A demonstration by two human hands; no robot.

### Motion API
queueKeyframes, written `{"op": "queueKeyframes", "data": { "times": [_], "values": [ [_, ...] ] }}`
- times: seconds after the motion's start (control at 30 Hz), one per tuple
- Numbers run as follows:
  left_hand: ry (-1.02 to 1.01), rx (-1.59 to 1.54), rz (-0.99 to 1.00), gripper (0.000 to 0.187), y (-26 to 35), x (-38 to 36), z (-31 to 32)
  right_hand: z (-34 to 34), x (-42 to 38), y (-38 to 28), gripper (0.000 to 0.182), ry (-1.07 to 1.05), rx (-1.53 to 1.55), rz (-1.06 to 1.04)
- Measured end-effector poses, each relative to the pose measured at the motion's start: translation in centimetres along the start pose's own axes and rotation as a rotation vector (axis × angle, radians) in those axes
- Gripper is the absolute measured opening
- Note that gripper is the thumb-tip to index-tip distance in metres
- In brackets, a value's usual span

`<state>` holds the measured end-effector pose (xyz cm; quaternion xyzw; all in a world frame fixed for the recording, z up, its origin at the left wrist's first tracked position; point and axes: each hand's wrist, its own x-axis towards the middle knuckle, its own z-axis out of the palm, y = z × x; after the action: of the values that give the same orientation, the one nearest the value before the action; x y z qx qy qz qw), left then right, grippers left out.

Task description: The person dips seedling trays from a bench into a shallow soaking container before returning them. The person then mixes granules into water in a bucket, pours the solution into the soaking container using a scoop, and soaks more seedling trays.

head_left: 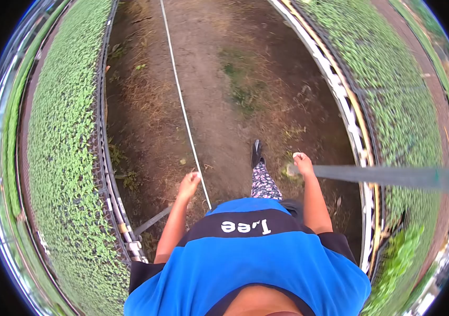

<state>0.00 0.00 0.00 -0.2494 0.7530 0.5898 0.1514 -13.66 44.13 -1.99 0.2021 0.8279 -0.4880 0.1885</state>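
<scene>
My left hand point(188, 185) hangs ahead of my body with its fingers curled closed. Its fingertips overlap the long thin white line point(183, 111) that runs along the dirt path. On the other side, my right hand point(302, 161) is also closed, thumb and fingers drawn together above the dirt. I cannot tell whether either hand holds something small. A flat grey post point(393, 178) reaches from beside my right wrist toward the right edge. One dark shoe point(256, 152) and a flower-patterned trouser leg point(265, 181) show between my hands.
Green seedlings in trays fill a long bench on the left point(64, 131) and another on the right point(387, 68). A white rail point(340, 89) edges the right bench, pipes point(119, 216) the left. Dry grass and weeds lie along the dirt path point(203, 68).
</scene>
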Motion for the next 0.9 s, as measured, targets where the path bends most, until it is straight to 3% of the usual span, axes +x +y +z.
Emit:
{"op": "queueKeyframes", "data": {
  "times": [0.07, 0.1, 0.23, 0.3, 0.37, 0.4, 0.43, 0.5, 0.6, 0.67, 0.7, 0.73, 0.8, 0.87, 0.9],
  "values": [
    [0.004, 0.037, -0.093, 0.035, -1.9, -1.4, 2.3, -1.5, 1.2, -1.8, 0.018, -0.039, -0.036, -0.051],
    [0.09, 0.102, -0.113, 0.028, 1.2, 2.5, -3.8, 5.9, 6.3, -5.7, 0.018, -0.137, 0.025, -0.038],
    [0.222, 0.043, -0.166, 0.032, 1.8, 10.2, -0.2, 3.1, 15.4, -16.1, 0.02, -0.251, -0.171, -0.128],
    [0.32, 0.042, -0.258, 0.031, 3.7, 11.9, -0.2, 3.4, 17.4, -22.9, 0.016, -0.423, -0.334, -0.139],
    [0.367, 0.015, -0.267, 0.028, 3.2, 12.7, 0.0, 5.1, 20.8, -26.9, 0.02, -0.734, -0.597, -0.493],
    [0.427, -0.08, -0.334, 0.027, 4.3, 12.6, 0.4, 6.3, 22.8, -27.2, 0.021, -0.838, -0.555, -0.737],
    [0.418, -0.006, -0.359, 0.027, 4.0, 12.5, 0.7, 7.3, 22.6, -28.7, 0.022, -0.778, -0.609, -0.674],
    [0.397, 0.143, -0.401, 0.027, 3.1, 12.3, 0.5, 8.8, 23.8, -32.6, 0.026, -0.869, -0.813, -0.575],
    [0.352, 0.179, -0.579, 0.027, -4.4, 13.7, 1.2, 12.7, 28.7, -38.8, 0.029, -1.019, -1.274, -0.418],
    [0.373, 0.087, -0.861, 0.027, -8.3, 16.4, 1.3, 13.6, 31.6, -42.0, 0.034, -0.86, -1.183, -0.571],
    [0.371, 0.194, -1.035, 0.027, -5.6, 17.4, 0.8, 14.3, 33.1, -43.6, 0.036, -0.777, -1.128, -0.644],
    [0.58, 0.394, -1.102, 0.025, -0.7, 19.2, 1.0, 15.1, 34.9, -45.3, 0.045, -0.695, -1.156, -0.654],
    [0.854, 0.38, -1.217, 0.026, 0.9, 24.8, -0.4, 16.8, 39.1, -48.9, 0.049, -0.568, -1.087, -0.608],
    [0.722, 0.376, -1.084, 0.03, 1.5, 31.5, -5.7, 17.3, 43.4, -53.1, 0.048, -0.589, -0.983, -0.445],
    [0.452, 0.372, -0.899, 0.033, 1.2, 35.3, -9.9, 17.2, 45.2, -55.4, 0.046, -0.531, -1.002, -0.475]
  ]
}}
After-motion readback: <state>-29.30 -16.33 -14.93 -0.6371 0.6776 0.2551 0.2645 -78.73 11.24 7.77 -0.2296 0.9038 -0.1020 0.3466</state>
